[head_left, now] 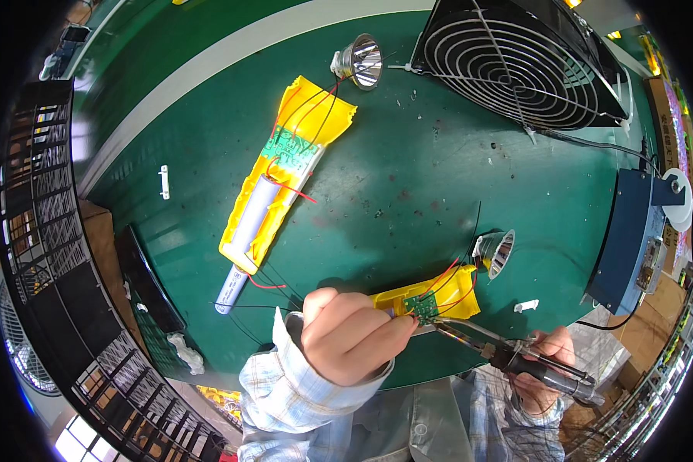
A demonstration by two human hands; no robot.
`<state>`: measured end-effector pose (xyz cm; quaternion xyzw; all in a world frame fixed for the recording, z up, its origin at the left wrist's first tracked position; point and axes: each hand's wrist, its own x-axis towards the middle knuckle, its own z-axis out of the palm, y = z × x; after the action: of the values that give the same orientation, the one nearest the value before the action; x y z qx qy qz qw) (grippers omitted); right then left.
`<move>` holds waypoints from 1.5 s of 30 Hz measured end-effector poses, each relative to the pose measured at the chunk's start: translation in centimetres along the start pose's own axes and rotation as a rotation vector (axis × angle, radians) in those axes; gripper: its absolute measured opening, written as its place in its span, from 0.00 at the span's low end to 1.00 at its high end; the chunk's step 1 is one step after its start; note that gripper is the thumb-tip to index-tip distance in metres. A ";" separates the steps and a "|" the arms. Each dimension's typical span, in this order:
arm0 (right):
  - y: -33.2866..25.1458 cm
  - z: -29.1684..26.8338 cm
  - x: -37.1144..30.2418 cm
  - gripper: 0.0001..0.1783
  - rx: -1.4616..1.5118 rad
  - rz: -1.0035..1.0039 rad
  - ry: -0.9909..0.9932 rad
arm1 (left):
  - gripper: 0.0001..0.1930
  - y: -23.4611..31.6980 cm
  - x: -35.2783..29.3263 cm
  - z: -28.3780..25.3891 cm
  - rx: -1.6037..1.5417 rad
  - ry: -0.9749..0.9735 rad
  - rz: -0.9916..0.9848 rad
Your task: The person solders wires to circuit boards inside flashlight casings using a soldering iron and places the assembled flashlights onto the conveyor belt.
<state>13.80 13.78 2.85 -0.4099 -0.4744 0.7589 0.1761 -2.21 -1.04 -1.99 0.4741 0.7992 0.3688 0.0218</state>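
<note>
Near the table's front edge lies a yellow plastic flashlight shell (463,294) with a small green circuit board (421,306) in it. My left hand (354,333) is closed over the shell's left end, fingertips at the board; what they pinch is hidden. In my right hand (543,369) is a soldering iron (516,360) with a thin metal tube alongside, its tip at the board. Red and black wires run from this shell towards a reflector lamp cup (493,253). Farther left lies a second yellow shell (259,202) with a green board (291,149) and lilac cylindrical batteries (252,219).
Another reflector cup (361,61) sits behind the second shell. A black fan with a wire grille (512,65) stands at the back right, a dark blue box (626,239) at the right edge. Small white plastic pieces (164,182) lie about. Black shelving (54,223) borders the left.
</note>
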 end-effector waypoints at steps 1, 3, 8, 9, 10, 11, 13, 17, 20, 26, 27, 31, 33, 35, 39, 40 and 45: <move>0.0 0.2 -0.1 0.18 -0.039 -0.021 0.039 | 0.10 0.0 0.0 0.0 -0.001 -0.001 -0.002; 0.3 0.1 -0.1 0.18 -0.080 -0.040 0.079 | 0.11 -0.1 0.0 0.1 0.002 -0.007 0.002; 0.5 -0.5 0.1 0.17 0.020 -0.016 -0.028 | 0.11 -0.1 -0.2 0.1 -0.009 0.005 -0.002; 0.5 -0.4 0.0 0.17 0.020 -0.014 -0.029 | 0.11 -0.1 -0.2 0.1 -0.008 -0.002 0.002; 0.5 -0.2 -0.2 0.17 0.077 0.032 0.025 | 0.11 -0.1 -0.2 0.1 -0.009 -0.002 0.002; 0.5 -0.2 -0.3 0.17 0.135 0.077 0.079 | 0.11 -0.1 -0.1 0.2 -0.011 -0.005 0.005; 0.8 -0.6 -0.4 0.17 0.060 0.008 0.031 | 0.10 -0.1 -0.1 0.1 -0.012 -0.008 0.008; 0.4 0.3 -0.5 0.17 0.094 0.003 0.013 | 0.10 -0.1 -0.1 0.1 -0.018 -0.021 0.002; 1.3 -0.6 -1.2 0.20 0.085 -0.021 0.078 | 0.11 -0.4 0.1 0.1 -0.041 -0.008 0.037; 0.6 1.5 -0.9 0.20 0.012 -0.080 0.121 | 0.09 -0.1 -0.2 -0.2 -0.009 -0.051 0.014; 0.4 1.5 -0.9 0.20 0.012 -0.078 0.120 | 0.09 -0.1 -0.3 -0.1 0.002 -0.044 0.007; 0.1 1.1 -1.3 0.18 0.015 0.029 0.079 | 0.14 -0.4 -0.3 0.0 -0.047 -0.012 0.040; 1.9 -1.2 -1.7 0.15 -0.241 -0.341 0.096 | 0.13 -0.3 -0.2 0.0 -0.031 -0.013 0.054; 2.4 -3.9 -3.1 0.13 -0.428 -0.202 0.380 | 0.12 0.1 0.2 0.0 -0.017 -0.033 0.027; 0.2 0.7 -1.7 0.14 -0.160 -0.087 0.094 | 0.10 0.0 -0.4 0.1 0.027 -0.012 0.002; -0.2 1.4 -1.7 0.15 -0.179 -0.068 0.074 | 0.10 0.0 -0.4 0.1 0.023 -0.010 0.003; -0.8 1.0 -2.3 0.22 -0.170 0.030 0.132 | 0.09 0.0 -0.3 0.1 0.001 -0.024 0.000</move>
<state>14.32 12.12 4.78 -0.4793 -0.5184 0.6899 0.1602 -1.97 -1.18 -2.16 0.4784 0.7991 0.3627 0.0313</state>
